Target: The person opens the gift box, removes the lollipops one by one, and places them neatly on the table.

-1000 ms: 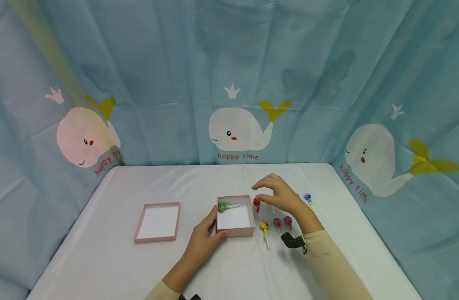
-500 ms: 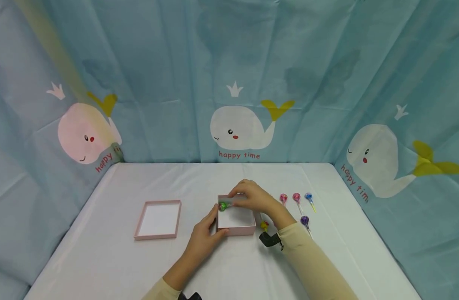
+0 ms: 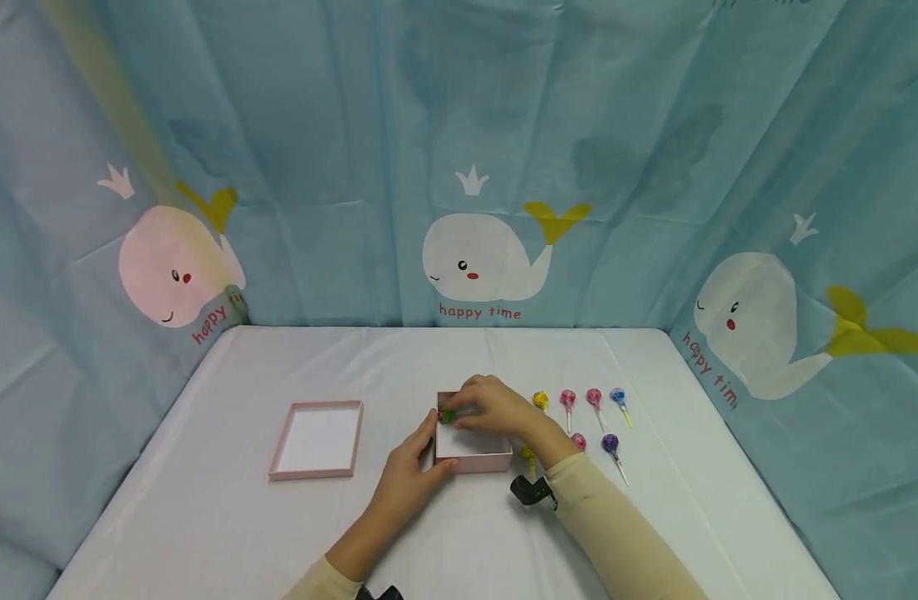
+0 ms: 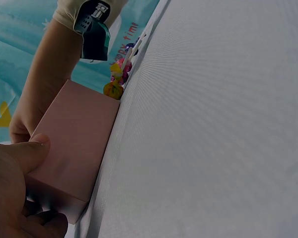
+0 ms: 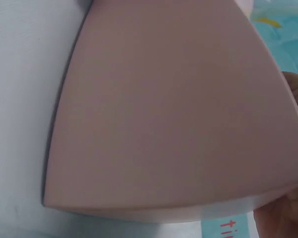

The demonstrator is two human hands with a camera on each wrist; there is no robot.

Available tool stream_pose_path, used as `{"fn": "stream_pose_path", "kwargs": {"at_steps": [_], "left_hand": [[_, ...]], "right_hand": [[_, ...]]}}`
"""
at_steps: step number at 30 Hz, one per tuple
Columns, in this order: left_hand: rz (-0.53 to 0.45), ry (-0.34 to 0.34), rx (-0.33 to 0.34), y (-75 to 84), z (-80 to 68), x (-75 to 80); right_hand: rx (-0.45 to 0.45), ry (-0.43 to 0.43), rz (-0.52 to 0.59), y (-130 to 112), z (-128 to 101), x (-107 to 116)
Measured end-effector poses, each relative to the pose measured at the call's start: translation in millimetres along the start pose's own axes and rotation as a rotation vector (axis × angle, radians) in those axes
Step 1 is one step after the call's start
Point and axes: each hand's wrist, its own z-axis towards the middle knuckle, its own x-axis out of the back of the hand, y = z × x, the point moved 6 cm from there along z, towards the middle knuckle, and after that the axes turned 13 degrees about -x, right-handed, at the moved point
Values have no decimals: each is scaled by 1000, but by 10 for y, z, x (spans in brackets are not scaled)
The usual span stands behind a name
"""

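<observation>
My left hand (image 3: 408, 475) grips the left front corner of a small pink box (image 3: 483, 463), thumb on its front wall. In the left wrist view that thumb presses the pink wall. Reaching into the box from the right, my right hand (image 3: 490, 407) has its bent thumb and fingers at a green lollipop (image 3: 445, 415), which they partly cover. Whether they pinch it or another one is hidden. The box wall (image 5: 174, 109) fills most of the right wrist view, hiding the fingertips.
A pink lid (image 3: 316, 477) lies at left with its white inside up. Several wrapped lollipops lie right of the box, among them a blue one (image 3: 618, 395), a purple one (image 3: 610, 443) and a yellow one (image 3: 540, 401). The right forearm partly covers some.
My right hand has moved left from above a red lollipop beside the box and down into the box, its fingertips reaching the green lollipop. The left hand stays on the box.
</observation>
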Motion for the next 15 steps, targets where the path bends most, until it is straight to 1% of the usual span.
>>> {"fn": "stream_pose_path", "kwargs": {"at_steps": [5,10,15], "left_hand": [[6,-2,-9,-3,2,4],[24,-2,-1,-2,3,8],[36,0,12,1,9,2]], "right_hand": [[4,10,-20,-23,26,-20],[19,44,-61,-62,61,-39],[5,47,-71,-57,88,-74]]}}
